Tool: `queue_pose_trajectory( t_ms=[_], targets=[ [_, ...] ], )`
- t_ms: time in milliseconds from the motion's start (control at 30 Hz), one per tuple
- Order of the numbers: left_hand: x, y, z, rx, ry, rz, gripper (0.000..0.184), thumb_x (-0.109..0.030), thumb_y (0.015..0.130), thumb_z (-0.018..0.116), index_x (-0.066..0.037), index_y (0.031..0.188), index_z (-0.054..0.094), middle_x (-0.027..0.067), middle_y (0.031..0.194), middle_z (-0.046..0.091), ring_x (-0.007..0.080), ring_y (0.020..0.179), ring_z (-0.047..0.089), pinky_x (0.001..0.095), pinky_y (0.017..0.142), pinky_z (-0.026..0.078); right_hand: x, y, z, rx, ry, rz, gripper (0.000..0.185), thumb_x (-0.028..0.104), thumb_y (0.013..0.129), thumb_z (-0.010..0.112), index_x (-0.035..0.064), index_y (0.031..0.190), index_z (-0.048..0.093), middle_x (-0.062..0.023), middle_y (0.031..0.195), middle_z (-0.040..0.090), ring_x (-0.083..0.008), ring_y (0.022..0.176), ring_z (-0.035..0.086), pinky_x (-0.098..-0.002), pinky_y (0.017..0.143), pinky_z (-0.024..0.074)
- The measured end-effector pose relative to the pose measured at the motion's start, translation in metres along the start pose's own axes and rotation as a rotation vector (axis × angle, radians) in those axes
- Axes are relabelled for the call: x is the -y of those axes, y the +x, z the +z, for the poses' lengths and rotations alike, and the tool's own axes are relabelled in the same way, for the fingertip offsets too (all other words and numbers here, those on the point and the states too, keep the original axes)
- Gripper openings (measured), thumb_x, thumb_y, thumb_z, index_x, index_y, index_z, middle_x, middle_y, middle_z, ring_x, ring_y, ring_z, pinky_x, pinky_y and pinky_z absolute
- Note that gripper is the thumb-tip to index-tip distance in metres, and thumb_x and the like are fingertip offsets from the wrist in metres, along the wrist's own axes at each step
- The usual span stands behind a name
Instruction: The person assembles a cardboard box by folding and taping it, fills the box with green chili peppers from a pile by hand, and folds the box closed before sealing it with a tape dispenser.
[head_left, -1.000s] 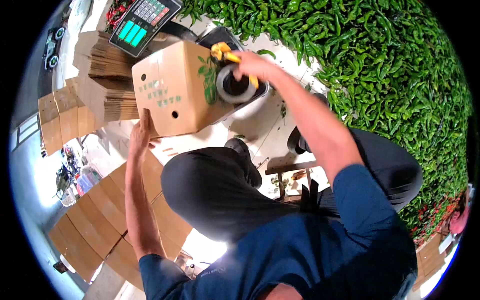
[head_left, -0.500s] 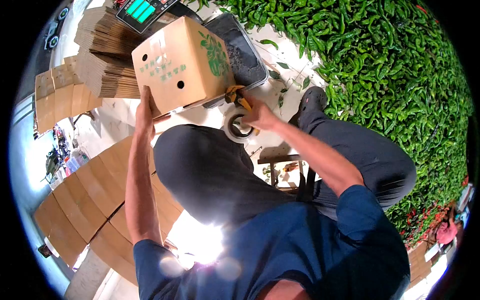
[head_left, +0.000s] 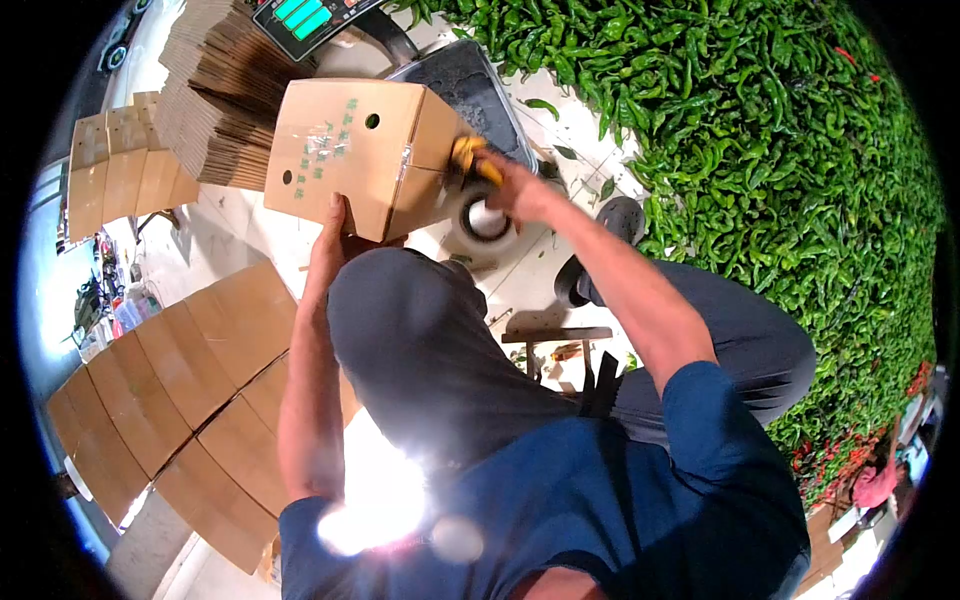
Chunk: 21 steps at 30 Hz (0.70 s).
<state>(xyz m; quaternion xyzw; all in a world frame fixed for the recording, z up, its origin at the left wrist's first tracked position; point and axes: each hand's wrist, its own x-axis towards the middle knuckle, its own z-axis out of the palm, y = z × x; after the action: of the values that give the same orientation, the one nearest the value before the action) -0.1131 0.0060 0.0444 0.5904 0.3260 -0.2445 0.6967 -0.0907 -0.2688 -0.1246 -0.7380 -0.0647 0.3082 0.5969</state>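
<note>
A cardboard box (head_left: 335,145) with green print and round holes is tilted above my knee. My left hand (head_left: 334,232) grips its lower edge, thumb on the printed face and the other fingers hidden beneath. My right hand (head_left: 516,190) is closed round the handle of a yellow tape dispenser (head_left: 467,153), whose head is at the box's right side. Below that head hangs its roll of tape (head_left: 470,222), somewhat blurred. A short strip of tape shows along the box's edge; whether it joins the dispenser I cannot tell.
Behind the box are a black tray (head_left: 470,85) and a scale display (head_left: 305,18). Flattened cartons (head_left: 215,95) are stacked at the left, with more cardboard boxes (head_left: 170,385) nearer me. A large heap of green peppers (head_left: 740,150) covers the right. A small stool (head_left: 560,337) stands between my legs.
The box has turned, bringing a taped edge and plain side into view. My left hand has shifted right and nearer me along it. The dispenser has moved slightly up and left.
</note>
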Motion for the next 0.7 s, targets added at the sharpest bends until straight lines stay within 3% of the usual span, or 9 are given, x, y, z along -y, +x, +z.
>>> queue_pose_trajectory(
  t_ms=[100, 133, 233, 300, 367, 467, 533, 633, 700],
  targets=[
    [0.003, 0.004, -0.004, 0.043, -0.008, 0.016, 0.085, -0.065, 0.095, 0.054, -0.001, 0.148, 0.036, 0.0301, 0.131, 0.055, 0.0421, 0.11, 0.063, 0.0497, 0.094, 0.055, -0.012, -0.014, 0.032, 0.126, -0.297, -0.034, 0.1, 0.012, 0.074, 0.077, 0.0119, 0.159, 0.025, -0.0229, 0.138, 0.058, -0.0294, 0.123, 0.059, -0.036, 0.105, 0.0465],
    [0.004, 0.003, -0.003, 0.038, -0.018, 0.01, 0.085, -0.065, 0.095, 0.054, -0.001, 0.148, 0.036, 0.03, 0.132, 0.055, 0.0422, 0.111, 0.063, 0.0496, 0.095, 0.055, -0.01, -0.011, 0.032, 0.169, -0.275, 0.019, 0.099, 0.014, 0.076, 0.076, 0.02, 0.16, 0.024, -0.0191, 0.146, 0.052, -0.0303, 0.125, 0.057, -0.039, 0.105, 0.0494],
    [0.005, 0.0, -0.001, 0.035, 0.001, 0.011, 0.086, -0.067, 0.095, 0.05, 0.001, 0.146, 0.038, 0.0297, 0.13, 0.056, 0.0406, 0.111, 0.064, 0.0472, 0.094, 0.056, 0.01, 0.006, -0.007, 0.346, -0.327, 0.077, 0.1, 0.01, 0.069, 0.077, 0.0146, 0.158, 0.03, -0.021, 0.141, 0.057, -0.0314, 0.13, 0.055, -0.0374, 0.11, 0.0442],
    [0.006, 0.003, -0.005, 0.063, 0.084, 0.04, 0.09, -0.071, 0.095, 0.046, 0.007, 0.14, 0.042, 0.0295, 0.123, 0.06, 0.0371, 0.106, 0.067, 0.0427, 0.092, 0.058, 0.025, 0.03, -0.042, 0.395, -0.447, 0.118, 0.09, 0.009, 0.065, 0.075, 0.0115, 0.15, 0.045, -0.0196, 0.129, 0.065, -0.0286, 0.105, 0.067, -0.037, 0.089, 0.0573],
    [0.007, 0.004, -0.004, 0.087, 0.053, 0.058, 0.089, -0.071, 0.096, 0.043, 0.007, 0.14, 0.044, 0.0284, 0.121, 0.062, 0.0343, 0.106, 0.068, 0.0415, 0.091, 0.058, 0.05, 0.076, -0.068, 0.666, -0.65, -0.001, 0.07, 0.012, 0.066, 0.077, 0.0082, 0.134, 0.061, -0.0161, 0.115, 0.072, -0.0269, 0.085, 0.069, -0.0386, 0.071, 0.0581],
    [0.007, 0.0, 0.007, 0.038, 0.071, 0.092, 0.092, -0.073, 0.095, 0.042, 0.007, 0.141, 0.044, 0.028, 0.119, 0.063, 0.0325, 0.103, 0.069, 0.0394, 0.09, 0.058, 0.051, 0.106, -0.018, 0.986, -0.971, -0.007, 0.049, 0.015, 0.07, 0.076, 0.0055, 0.117, 0.068, -0.0122, 0.092, 0.074, -0.0261, 0.074, 0.067, -0.0398, 0.061, 0.0548],
    [0.006, 0.002, 0.004, 0.007, 0.11, 0.09, 0.093, -0.074, 0.094, 0.044, 0.006, 0.142, 0.043, 0.0271, 0.122, 0.061, 0.0328, 0.108, 0.067, 0.0411, 0.092, 0.057, 0.019, 0.092, 0.018, 0.888, -0.63, 0.119, 0.045, 0.02, 0.076, 0.072, 0.0069, 0.119, 0.066, -0.0099, 0.08, 0.068, -0.0239, 0.068, 0.062, -0.0368, 0.054, 0.0528],
    [0.014, 0.006, -0.007, -0.045, 0.148, 0.042, 0.093, -0.072, 0.092, 0.052, 0.002, 0.146, 0.04, 0.024, 0.134, 0.055, 0.0335, 0.125, 0.056, 0.0496, 0.098, 0.051, -0.009, 0.049, 0.059, 0.653, -0.658, -0.316, 0.048, 0.021, 0.08, 0.064, 0.0048, 0.124, 0.06, -0.0176, 0.116, 0.069, -0.0351, 0.11, 0.065, -0.0411, 0.095, 0.0521],
    [0.002, 0.001, -0.002, -0.156, 0.164, 0.037, 0.092, -0.068, 0.09, 0.059, 0.0, 0.148, 0.039, 0.0216, 0.143, 0.049, 0.0327, 0.136, 0.046, 0.0567, 0.101, 0.046, -0.081, 0.03, 0.083, 0.4, -0.411, -0.092, 0.069, 0.017, 0.071, 0.068, 0.0053, 0.138, 0.053, -0.013, 0.125, 0.067, -0.0341, 0.111, 0.064, -0.0388, 0.097, 0.0506]
  ],
)
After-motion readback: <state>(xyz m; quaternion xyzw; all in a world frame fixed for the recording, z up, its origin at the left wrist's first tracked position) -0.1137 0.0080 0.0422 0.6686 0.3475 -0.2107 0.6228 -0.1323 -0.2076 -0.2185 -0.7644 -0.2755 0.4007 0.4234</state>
